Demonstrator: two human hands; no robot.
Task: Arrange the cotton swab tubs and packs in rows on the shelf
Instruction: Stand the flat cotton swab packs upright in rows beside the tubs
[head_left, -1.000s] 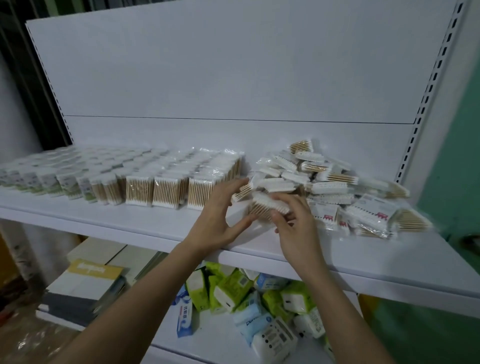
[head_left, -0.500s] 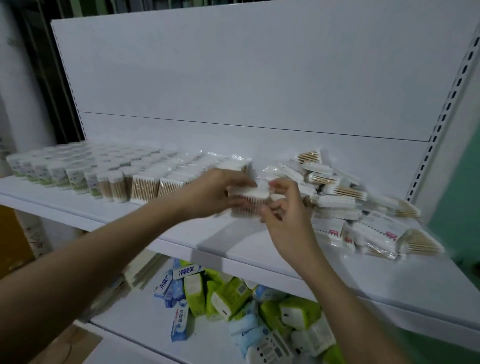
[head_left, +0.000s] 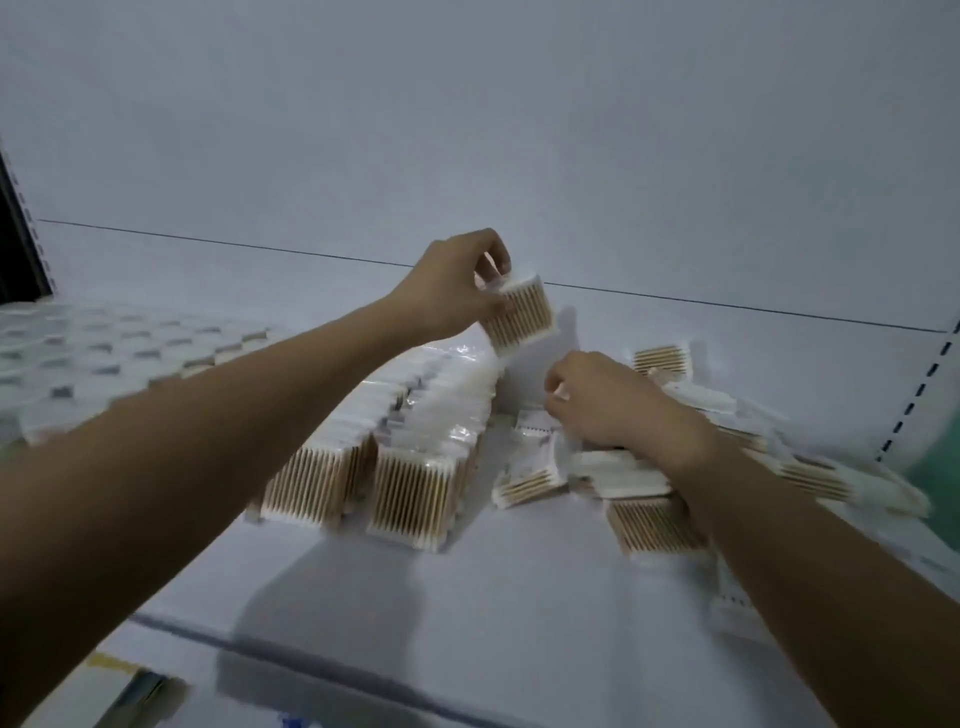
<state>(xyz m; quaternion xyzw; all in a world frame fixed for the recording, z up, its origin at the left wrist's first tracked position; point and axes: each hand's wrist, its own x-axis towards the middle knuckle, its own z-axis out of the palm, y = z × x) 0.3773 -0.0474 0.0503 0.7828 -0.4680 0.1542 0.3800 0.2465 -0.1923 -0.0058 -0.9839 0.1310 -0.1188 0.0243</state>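
The person's left hand (head_left: 457, 283) is holding one cotton swab pack (head_left: 519, 317) up in the air just above centre frame, thumb and fingers pinching its upper edge so that it is hanging tilted over the far end of the standing rows of packs (head_left: 415, 441). The right hand (head_left: 602, 400), right of centre, is resting on the loose heap of packs (head_left: 727, 447) with its fingers curled down into it; whether they are actually gripping a pack I cannot tell, as the fingertips are blurred.

The risk, to my eye, is at the back of the rows. The packs are standing on narrow edges and leaning on one another, so a pack set down crooked or pushed in hard may be tipping its neighbours sideways like dominoes. The wrappers are glossy clear film, likely slippery, and a pinch at one edge could be letting the pack swing or slide free. The right forearm is lying across the heap and may be dragging packs toward the front lip of the shelf (head_left: 519, 613).

Each pack is a flat rectangular block, pale wooden sticks showing as fine stripes with white cotton bands at both ends. Far left, the tubs (head_left: 104, 358) are showing as rounded translucent lids, packed tight. The shelf is smooth white board.
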